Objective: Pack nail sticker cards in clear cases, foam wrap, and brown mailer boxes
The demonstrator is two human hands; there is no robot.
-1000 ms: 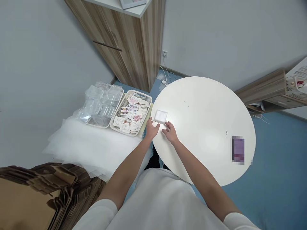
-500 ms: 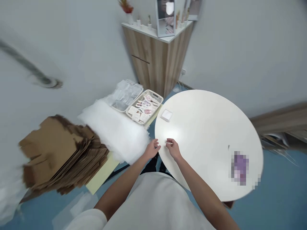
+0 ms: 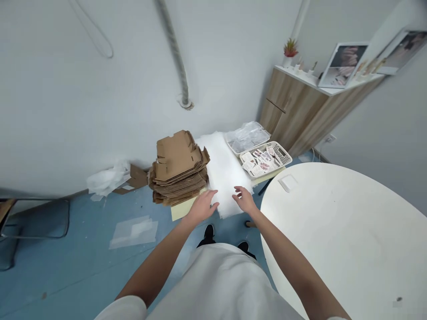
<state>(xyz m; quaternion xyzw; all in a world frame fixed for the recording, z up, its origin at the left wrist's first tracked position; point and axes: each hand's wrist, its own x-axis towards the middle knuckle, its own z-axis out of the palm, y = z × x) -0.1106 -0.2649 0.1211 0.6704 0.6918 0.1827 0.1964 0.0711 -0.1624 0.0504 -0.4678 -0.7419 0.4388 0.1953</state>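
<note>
My left hand point(image 3: 203, 207) is open, thumb and fingers apart, above the near edge of the side table by the stacked cardboard boxes. Nothing is in it. My right hand point(image 3: 245, 200) is also open and empty, fingers slightly curled, over the near right part of the white sheets point(image 3: 222, 166). To the left of the sheets lies a tall stack of flattened brown cardboard boxes point(image 3: 178, 158). Behind the sheets sit a tray of clear plastic bags point(image 3: 247, 138) and a white basket point(image 3: 289, 159) of printed cards point(image 3: 262, 164).
A round white table point(image 3: 333, 231) stands at the right, with a small white square box point(image 3: 288, 182) near its edge. A wood-grain cabinet point(image 3: 296, 106) fills the corner. Plastic sheets point(image 3: 133, 232) lie on the blue floor; a metal-framed chair point(image 3: 40, 237) is at far left.
My view and body have turned left, from the round table toward the side table. Both hands have come over the white sheets and boxes, and their fingers have spread more.
</note>
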